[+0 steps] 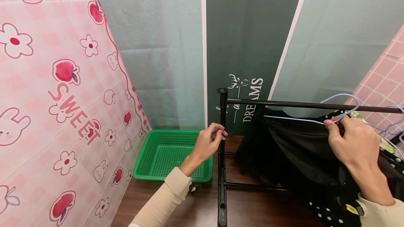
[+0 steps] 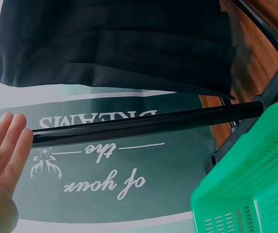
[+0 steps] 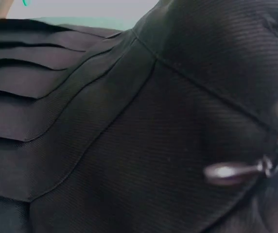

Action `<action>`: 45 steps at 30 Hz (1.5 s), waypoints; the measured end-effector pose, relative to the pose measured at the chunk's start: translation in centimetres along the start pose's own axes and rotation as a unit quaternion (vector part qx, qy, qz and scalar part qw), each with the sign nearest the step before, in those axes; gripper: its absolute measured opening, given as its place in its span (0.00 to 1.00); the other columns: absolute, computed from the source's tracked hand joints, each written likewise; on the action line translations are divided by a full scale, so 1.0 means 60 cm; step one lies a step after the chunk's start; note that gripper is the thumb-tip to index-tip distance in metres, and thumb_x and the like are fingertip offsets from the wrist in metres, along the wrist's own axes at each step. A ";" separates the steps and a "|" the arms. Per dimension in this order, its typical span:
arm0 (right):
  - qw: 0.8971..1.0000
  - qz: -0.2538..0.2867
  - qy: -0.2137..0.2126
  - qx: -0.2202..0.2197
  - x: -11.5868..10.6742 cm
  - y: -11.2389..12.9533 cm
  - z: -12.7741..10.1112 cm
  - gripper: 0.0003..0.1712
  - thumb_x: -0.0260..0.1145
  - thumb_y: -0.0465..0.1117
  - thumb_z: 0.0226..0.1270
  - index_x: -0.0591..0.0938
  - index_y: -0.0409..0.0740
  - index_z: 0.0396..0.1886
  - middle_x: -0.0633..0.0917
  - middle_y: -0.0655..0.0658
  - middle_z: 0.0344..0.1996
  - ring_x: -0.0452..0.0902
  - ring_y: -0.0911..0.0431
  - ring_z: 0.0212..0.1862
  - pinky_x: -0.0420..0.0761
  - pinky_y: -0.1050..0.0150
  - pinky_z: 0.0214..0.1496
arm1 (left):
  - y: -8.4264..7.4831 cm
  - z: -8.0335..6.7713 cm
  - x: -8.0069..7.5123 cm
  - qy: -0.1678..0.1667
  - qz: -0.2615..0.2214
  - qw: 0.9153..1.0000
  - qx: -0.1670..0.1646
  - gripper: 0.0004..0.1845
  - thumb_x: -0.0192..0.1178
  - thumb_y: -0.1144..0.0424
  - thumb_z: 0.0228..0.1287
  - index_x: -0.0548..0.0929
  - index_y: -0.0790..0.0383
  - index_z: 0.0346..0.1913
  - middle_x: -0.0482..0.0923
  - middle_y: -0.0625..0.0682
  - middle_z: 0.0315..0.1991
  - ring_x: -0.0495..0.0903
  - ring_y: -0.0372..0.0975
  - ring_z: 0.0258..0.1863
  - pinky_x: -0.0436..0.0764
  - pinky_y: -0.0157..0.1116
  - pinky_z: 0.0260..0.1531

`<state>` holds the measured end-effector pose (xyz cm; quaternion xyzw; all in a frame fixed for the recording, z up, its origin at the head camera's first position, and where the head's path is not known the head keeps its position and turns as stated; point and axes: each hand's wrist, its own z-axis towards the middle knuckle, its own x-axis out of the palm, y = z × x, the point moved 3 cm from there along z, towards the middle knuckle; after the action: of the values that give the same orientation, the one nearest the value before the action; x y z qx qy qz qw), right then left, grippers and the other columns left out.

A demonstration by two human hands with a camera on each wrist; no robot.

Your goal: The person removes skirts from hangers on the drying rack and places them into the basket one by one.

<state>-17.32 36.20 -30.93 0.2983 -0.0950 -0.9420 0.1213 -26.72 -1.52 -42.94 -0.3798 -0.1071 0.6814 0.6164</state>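
My right hand (image 1: 356, 143) pinches a light blue hanger (image 1: 293, 117) near its neck, with the hook up by the rack's top bar. From that hanger hangs a black pleated skirt (image 1: 293, 150). Close up in the right wrist view, the skirt (image 3: 144, 131) shows pleats and a metal zipper pull (image 3: 234, 172). My left hand (image 1: 209, 139) is beside the upright post of a black clothes rack (image 1: 222, 118), fingertips right at the post. Seen from the left wrist, the fingers (image 2: 5, 145) are nearly straight and do not wrap round the post (image 2: 144, 125).
A green plastic basket (image 1: 172, 157) stands on the wooden floor left of the rack. More hangers (image 1: 391, 122) and polka-dot and floral clothes (image 1: 389, 146) hang at the right. A pink printed curtain (image 1: 63, 115) flanks the left; a grey-green one (image 1: 157, 45) covers the back.
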 end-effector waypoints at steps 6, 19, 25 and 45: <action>1.000 0.006 -0.010 -0.025 -0.004 0.016 0.001 0.18 0.69 0.44 0.65 0.80 0.34 0.23 0.77 0.30 0.18 0.70 0.27 0.22 0.56 0.44 0.19 | -0.002 -0.001 -0.002 0.004 -0.003 1.000 -0.005 0.08 0.53 0.71 0.83 0.81 0.63 0.53 0.89 0.56 0.43 0.91 0.43 0.38 0.85 0.28 0.33; 0.996 0.019 -0.027 -0.078 -0.015 0.053 0.002 0.18 0.66 0.46 0.65 0.83 0.34 0.26 0.82 0.32 0.21 0.74 0.31 0.22 0.59 0.53 0.22 | -0.010 -0.002 -0.003 0.016 -0.009 1.000 -0.020 0.10 0.53 0.70 0.83 0.81 0.64 0.57 0.89 0.56 0.48 0.91 0.43 0.45 0.87 0.30 0.42; 0.996 0.028 -0.026 -0.087 -0.014 0.067 0.000 0.17 0.66 0.45 0.65 0.84 0.35 0.27 0.83 0.35 0.21 0.75 0.35 0.22 0.60 0.57 0.22 | -0.013 -0.001 0.001 0.031 -0.006 0.999 -0.024 0.15 0.53 0.69 0.83 0.80 0.65 0.65 0.89 0.57 0.55 0.91 0.46 0.52 0.89 0.40 0.51; 0.990 0.091 -0.032 -0.101 0.002 0.104 0.002 0.24 0.65 0.51 0.75 0.86 0.34 0.30 0.87 0.35 0.28 0.58 0.87 0.42 0.65 0.63 0.32 | -0.016 -0.003 0.005 0.045 -0.005 0.997 -0.058 0.19 0.52 0.65 0.85 0.77 0.65 0.71 0.84 0.60 0.63 0.89 0.46 0.55 0.89 0.41 0.52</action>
<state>-16.41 30.21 -29.32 0.2443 -0.0297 -0.9409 0.2328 -25.85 -1.10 -42.55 -0.4445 -0.1205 0.6535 0.6007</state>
